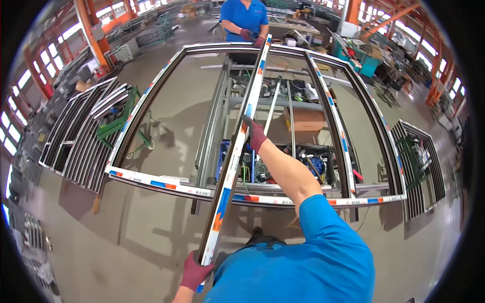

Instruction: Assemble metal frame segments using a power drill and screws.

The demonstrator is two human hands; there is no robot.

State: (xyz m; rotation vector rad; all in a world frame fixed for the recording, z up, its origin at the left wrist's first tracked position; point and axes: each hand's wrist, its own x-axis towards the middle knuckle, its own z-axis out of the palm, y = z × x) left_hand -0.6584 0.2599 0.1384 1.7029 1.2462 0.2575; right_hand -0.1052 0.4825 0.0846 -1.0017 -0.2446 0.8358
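Note:
A long window-frame bar [233,164], dark with white, blue and orange protective film, lies slanted across a large rectangular frame [166,185]. Its near end sticks out past the frame toward me. My left hand [195,272], in a dark red glove, is closed around that near end. Further along, my right hand [255,134] grips the bar near its middle, the arm stretched out over the frame. The bar's far end reaches the frame's far rail, close to a co-worker's gloved hands [252,38]; whether they touch it I cannot tell.
Beneath the frame, a work stand holds metal strips, a cardboard box [307,119] and bins of hardware [313,164]. Stacked frames on a green cart [118,121] stand left; more frames [419,166] lean right. A co-worker in blue [244,17] stands at the far side.

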